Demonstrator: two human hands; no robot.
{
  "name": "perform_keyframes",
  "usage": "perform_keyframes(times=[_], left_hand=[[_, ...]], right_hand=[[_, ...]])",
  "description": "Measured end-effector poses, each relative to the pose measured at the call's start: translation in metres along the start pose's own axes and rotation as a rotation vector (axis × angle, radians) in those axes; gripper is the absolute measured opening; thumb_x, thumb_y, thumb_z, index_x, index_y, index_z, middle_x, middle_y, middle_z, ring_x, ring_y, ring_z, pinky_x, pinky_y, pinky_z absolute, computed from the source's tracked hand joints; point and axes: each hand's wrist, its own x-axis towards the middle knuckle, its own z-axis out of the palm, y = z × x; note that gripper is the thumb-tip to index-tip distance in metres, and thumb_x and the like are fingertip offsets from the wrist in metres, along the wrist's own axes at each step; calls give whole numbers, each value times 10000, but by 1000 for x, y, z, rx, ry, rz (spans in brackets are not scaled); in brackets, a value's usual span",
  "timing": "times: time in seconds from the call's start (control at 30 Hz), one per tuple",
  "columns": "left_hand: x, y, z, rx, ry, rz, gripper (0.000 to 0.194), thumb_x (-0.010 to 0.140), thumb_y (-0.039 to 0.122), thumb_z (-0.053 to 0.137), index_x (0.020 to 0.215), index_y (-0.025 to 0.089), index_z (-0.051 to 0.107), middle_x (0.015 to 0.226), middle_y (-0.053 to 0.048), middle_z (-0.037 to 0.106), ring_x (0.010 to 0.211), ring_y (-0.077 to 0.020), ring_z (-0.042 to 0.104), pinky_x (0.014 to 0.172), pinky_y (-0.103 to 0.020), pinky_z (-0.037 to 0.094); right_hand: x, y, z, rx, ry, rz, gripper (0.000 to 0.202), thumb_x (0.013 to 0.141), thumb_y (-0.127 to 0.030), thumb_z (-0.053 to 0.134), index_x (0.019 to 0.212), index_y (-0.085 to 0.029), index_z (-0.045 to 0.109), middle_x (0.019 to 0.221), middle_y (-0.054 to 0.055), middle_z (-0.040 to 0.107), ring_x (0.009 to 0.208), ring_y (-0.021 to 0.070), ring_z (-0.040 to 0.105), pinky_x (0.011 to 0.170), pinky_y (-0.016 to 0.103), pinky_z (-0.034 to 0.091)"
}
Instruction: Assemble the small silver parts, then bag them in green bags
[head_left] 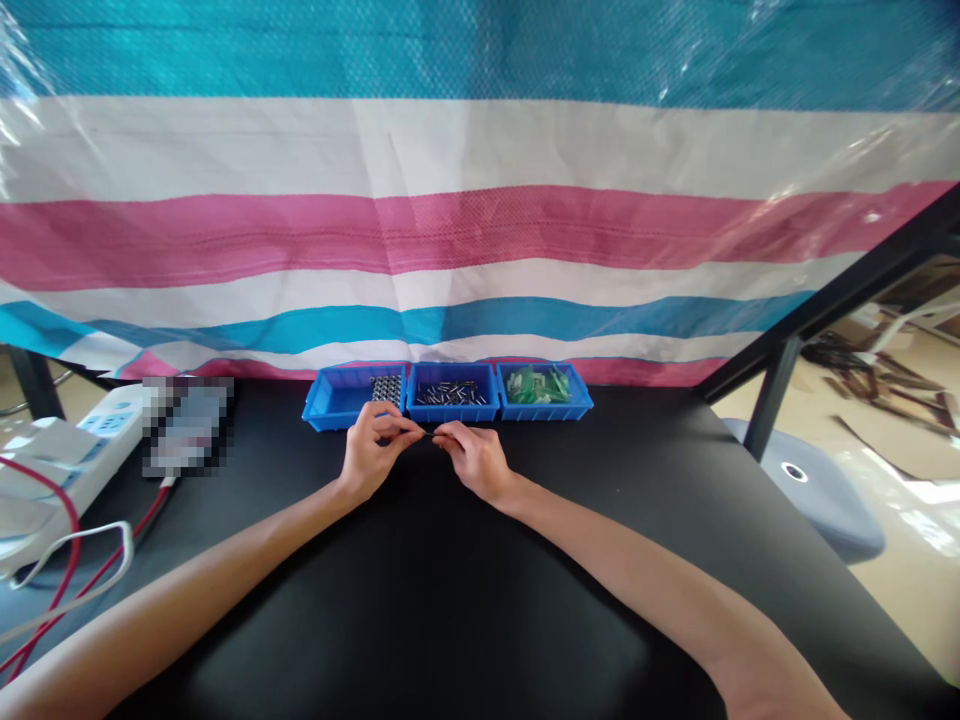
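My left hand (371, 452) and my right hand (481, 462) meet above the black table, just in front of the blue bins. Fingertips of both are pinched on a thin, dark screw-like piece (429, 433) between them; its ends are hidden by the fingers. Behind my left hand stands a blue bin (330, 398) with small round metal nuts (387, 388) in its right part. The middle blue bin (454, 411) holds many short metal screws or pins (450, 392). In the right blue bin (545, 411) lie clear and green plastic packets (537, 384).
A white power strip (112, 425) with plugs and red and white cables (79, 540) lies at the left, beside a blurred-out device (187, 425). A striped sheet (480, 230) hangs behind the bins. Past the right table edge are a black frame bar (772, 400) and a grey stool (825, 490).
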Motion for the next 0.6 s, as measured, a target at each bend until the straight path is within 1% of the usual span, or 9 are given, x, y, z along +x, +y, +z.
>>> perform_keyframes(times=[0.27,0.6], left_hand=[[1,1,0,-2,-29,-8,383,766,306,736,967,207,425,760,-9,738,695,-187,722,604,-258,542],[1,1,0,-12,-59,-15,370,772,287,730,966,210,424,765,-1,737,693,-184,719,608,-257,533]], right_hand=[[-3,2,2,-12,11,-14,144,950,-239,512,888,-193,634,715,19,703,627,139,666,604,206,475],[-2,2,0,-75,64,-101,172,950,-199,489,855,-195,632,679,10,688,596,137,635,611,223,474]])
